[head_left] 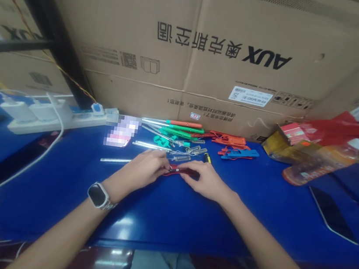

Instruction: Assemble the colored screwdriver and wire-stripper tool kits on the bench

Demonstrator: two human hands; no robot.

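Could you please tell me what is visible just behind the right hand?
A yellow-and-black item shows behind the right hand; the hand hides its near end.

Beyond your hands, green-handled tools lie on your blue counter; left, a power strip; right, a bottle.

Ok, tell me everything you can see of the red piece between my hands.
The red piece is narrow and dark red, perhaps plastic, with a small pale bit near its middle. It runs roughly crosswise, held by the left hand at one side and the right hand at the other. Whether it touches the blue tabletop is unclear. Parts are hidden, and finer detail is blurred.
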